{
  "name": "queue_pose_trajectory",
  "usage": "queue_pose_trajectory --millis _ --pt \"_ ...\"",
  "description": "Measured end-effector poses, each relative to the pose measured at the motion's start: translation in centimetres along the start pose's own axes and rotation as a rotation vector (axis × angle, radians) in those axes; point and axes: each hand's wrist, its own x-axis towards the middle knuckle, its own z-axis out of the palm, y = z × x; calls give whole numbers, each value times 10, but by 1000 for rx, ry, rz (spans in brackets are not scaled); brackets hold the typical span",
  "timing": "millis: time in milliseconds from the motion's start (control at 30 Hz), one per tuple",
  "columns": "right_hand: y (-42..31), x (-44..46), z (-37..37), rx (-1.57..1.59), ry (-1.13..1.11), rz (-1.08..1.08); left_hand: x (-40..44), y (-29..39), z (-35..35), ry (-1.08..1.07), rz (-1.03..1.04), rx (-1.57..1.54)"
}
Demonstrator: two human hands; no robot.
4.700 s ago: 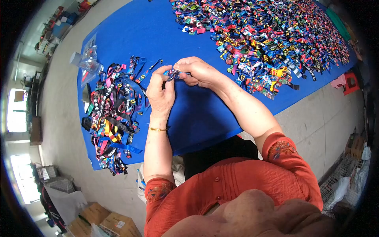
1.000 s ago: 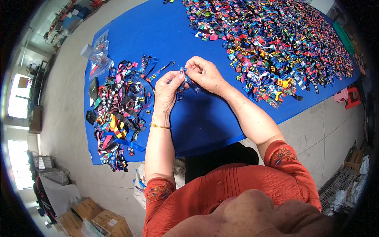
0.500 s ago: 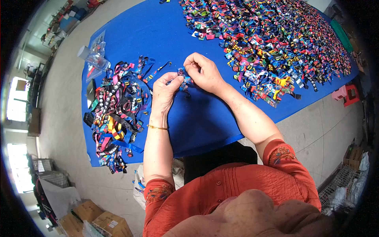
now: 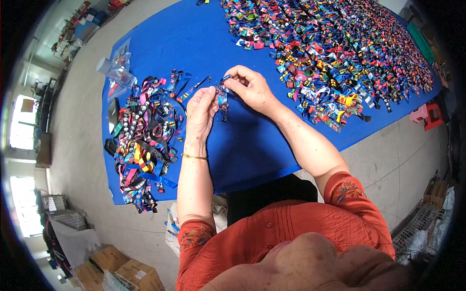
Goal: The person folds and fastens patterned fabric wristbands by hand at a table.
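Note:
Above the blue cloth, my two hands meet at a short patterned ribbon strap (image 4: 223,103), mostly blue with dark and red print. My right hand (image 4: 251,89) pinches its upper end between thumb and fingers. The fingers of my left hand (image 4: 201,109) are closed at the strap's left side, and part of it hangs down between the hands. Left of my left hand lies a tangled pile of printed straps (image 4: 145,131). Beyond my right hand, many folded strap loops (image 4: 330,63) lie in dense rows. The strap's exact fold is hidden by my fingers.
The blue cloth-covered table (image 4: 179,34) reaches to my waist. At its left edge lie a clear plastic cup (image 4: 116,72) and plastic bags. A red stool (image 4: 432,116) stands at the right. Cardboard boxes (image 4: 136,276) sit on the floor at lower left.
The strap has been turned and now hangs lower between my hands, with more of its length showing. My left fingers have shifted slightly left; my right hand stays close by.

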Motion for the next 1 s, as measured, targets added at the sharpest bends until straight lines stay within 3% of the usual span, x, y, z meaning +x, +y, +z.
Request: queue_pose_trajectory --millis 167,300,467,533,667,867,1000 --pt "16 1 7 213 58 32 -1 -2 3 -26 137 182" --pt "1 -3 9 397 104 240 -3 -7 8 -58 406 375" --pt "-7 -5 3 651 42 318 -5 -4 6 -15 342 299" --pt "-12 -7 7 589 73 277 -4 -2 6 35 289 206" --pt "-14 -8 9 547 109 235 -4 0 12 -60 82 71" --pt "-9 -8 11 388 36 180 -3 -3 11 -56 101 60" --pt "2 -7 17 468 46 154 -3 -3 7 -29 92 140"
